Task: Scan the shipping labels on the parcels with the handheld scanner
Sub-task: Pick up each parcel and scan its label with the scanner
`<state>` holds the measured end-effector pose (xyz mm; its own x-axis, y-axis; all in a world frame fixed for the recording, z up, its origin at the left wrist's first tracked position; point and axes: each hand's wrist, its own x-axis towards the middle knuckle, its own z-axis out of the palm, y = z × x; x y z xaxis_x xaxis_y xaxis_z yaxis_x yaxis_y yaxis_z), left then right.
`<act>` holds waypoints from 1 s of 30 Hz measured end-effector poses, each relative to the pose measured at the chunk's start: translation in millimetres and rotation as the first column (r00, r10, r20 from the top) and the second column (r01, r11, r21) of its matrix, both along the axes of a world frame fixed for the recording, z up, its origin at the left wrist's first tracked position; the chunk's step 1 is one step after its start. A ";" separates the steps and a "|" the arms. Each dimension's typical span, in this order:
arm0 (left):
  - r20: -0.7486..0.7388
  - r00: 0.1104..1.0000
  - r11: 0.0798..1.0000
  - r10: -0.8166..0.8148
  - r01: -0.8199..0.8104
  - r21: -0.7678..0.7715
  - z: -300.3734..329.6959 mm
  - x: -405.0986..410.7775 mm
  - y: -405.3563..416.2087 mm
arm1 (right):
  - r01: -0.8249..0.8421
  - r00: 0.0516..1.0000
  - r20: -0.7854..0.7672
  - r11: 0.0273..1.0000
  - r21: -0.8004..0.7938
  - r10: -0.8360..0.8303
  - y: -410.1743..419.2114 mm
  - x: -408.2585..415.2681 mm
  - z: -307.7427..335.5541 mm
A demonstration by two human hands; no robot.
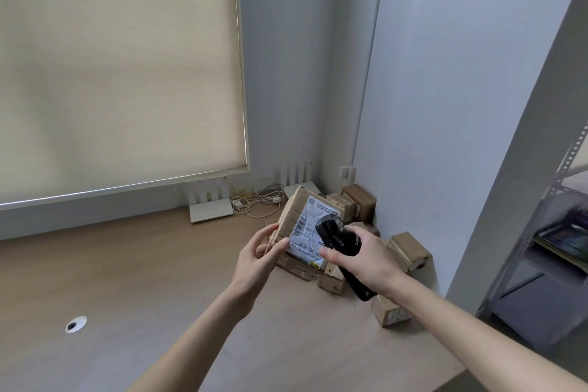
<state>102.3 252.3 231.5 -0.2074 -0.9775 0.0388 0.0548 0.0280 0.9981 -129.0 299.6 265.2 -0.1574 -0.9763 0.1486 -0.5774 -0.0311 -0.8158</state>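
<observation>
A brown cardboard parcel (291, 212) is tilted up off the desk, its white shipping label (307, 226) facing me. My left hand (257, 259) grips the parcel's lower left edge. My right hand (366, 259) holds a black handheld scanner (334, 232), whose head lies over the right part of the label and hides some of it. Several smaller brown parcels lie around: one (409, 250) by the wall, one (389, 313) under my right wrist, one (359, 200) in the corner.
The wooden desk (143, 280) has a round cable hole (76, 324) at the left. Two white routers (210, 208) and a tangle of cables (259, 200) sit at the back under a drawn blind. A grey metal shelf (547, 264) stands at the right.
</observation>
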 end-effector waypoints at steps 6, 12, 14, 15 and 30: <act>0.131 0.974 0.977 0.182 -0.165 -0.133 0.5 15.0 -14.4 | 0.023 0.905 -0.426 0.999 0.031 -0.007 -9.7 1.2 6.4; 0.262 0.920 0.952 0.291 -0.249 -0.180 1.5 28.4 -21.4 | 0.035 0.756 -0.654 0.996 0.078 0.025 -14.7 10.2 13.1; 0.271 0.912 0.946 0.308 -0.264 -0.186 2.8 30.4 -21.9 | 0.040 0.717 -0.697 0.997 0.071 0.021 -15.3 14.8 13.3; 0.271 0.909 0.943 0.317 -0.273 -0.190 3.7 31.4 -22.2 | 0.041 0.705 -0.709 0.997 0.066 0.018 -15.9 16.5 13.5; 0.262 0.892 0.925 0.368 -0.322 -0.201 9.8 43.6 -19.3 | -0.014 0.670 -0.740 0.997 0.072 0.063 -16.6 35.9 19.8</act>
<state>145.9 233.0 241.3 0.1176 -0.9768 0.1788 -0.2754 0.1409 0.9510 -93.1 283.0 285.0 0.0188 -0.9892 0.1455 -0.9920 -0.0366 -0.1207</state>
